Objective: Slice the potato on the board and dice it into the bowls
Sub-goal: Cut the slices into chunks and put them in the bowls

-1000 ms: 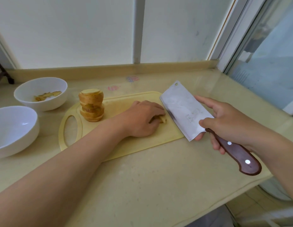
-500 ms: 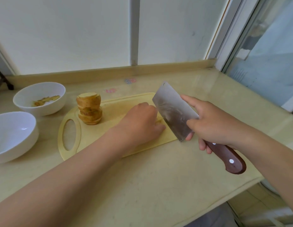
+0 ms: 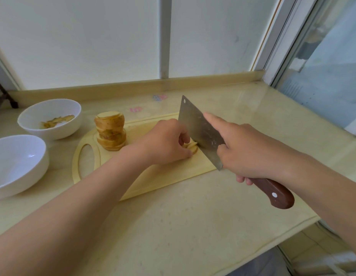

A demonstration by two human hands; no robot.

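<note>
Left fingers [image 3: 184,136] curled, left hand [image 3: 165,142] pinning a few potato slices [image 3: 192,147] on the cutting board [image 3: 163,180], right half. Right hand [image 3: 250,148] clamps the cleaver [image 3: 199,128] by the handle, index finger straight along the blade. Edge is down at the slices, just beside the fingers. Sliced potato stack [image 3: 110,133] stands upright at the board's left end. Off the board's left: far bowl [image 3: 59,132] with scraps inside, near bowl [image 3: 19,162].

Pale oblong plastic cutting board [image 3: 173,176] on beige stone counter [image 3: 193,226]. On its L end: tall stack of round potato slices [image 3: 110,132]. R part: small fan of slices [image 3: 193,148] btwn left hand [image 3: 165,141] & steel wood-handled cleaver [image 3: 199,128]. L of board, 2 round white bowls: rear bowl [image 3: 53,132] w/ potato scraps [image 3: 57,121] in it, front bowl [image 3: 23,156] before it.
</note>
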